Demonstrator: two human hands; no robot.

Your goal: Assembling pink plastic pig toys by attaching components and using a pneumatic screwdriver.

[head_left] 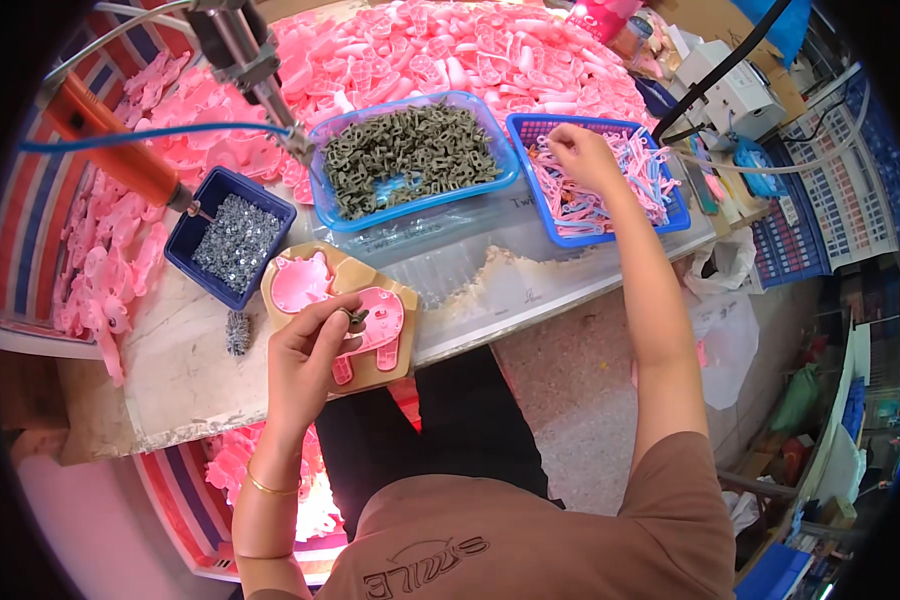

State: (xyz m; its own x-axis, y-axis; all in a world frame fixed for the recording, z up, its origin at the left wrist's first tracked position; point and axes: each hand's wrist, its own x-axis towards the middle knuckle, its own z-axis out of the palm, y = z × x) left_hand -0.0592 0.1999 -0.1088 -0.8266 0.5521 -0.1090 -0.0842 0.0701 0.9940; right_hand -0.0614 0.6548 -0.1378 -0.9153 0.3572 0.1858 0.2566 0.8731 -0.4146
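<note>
My left hand [315, 345] pinches a small dark green plastic part [355, 316] between thumb and fingers. Beneath it, a pink plastic animal-shaped shell half [383, 312] lies hollow side up in a tan holding block [402, 367]; my fingers cover part of the shell. My right hand [582, 158] is over the blue basket [682, 222], its fingers drawn together; whatever they hold, if anything, is hidden. Slim pink and light blue plastic pieces [595, 205] fill that basket. Between the hands, farther back, a clear blue tub [370, 222] contains many dark green parts [410, 160].
Small screws or metal pieces [238, 240] fill a dark blue bin [183, 262] at left. Above it hang an orange power screwdriver [120, 140] and a metal tool [245, 60]. Pink shells [450, 50] heap along the back. A white machine [735, 90] stands at far right.
</note>
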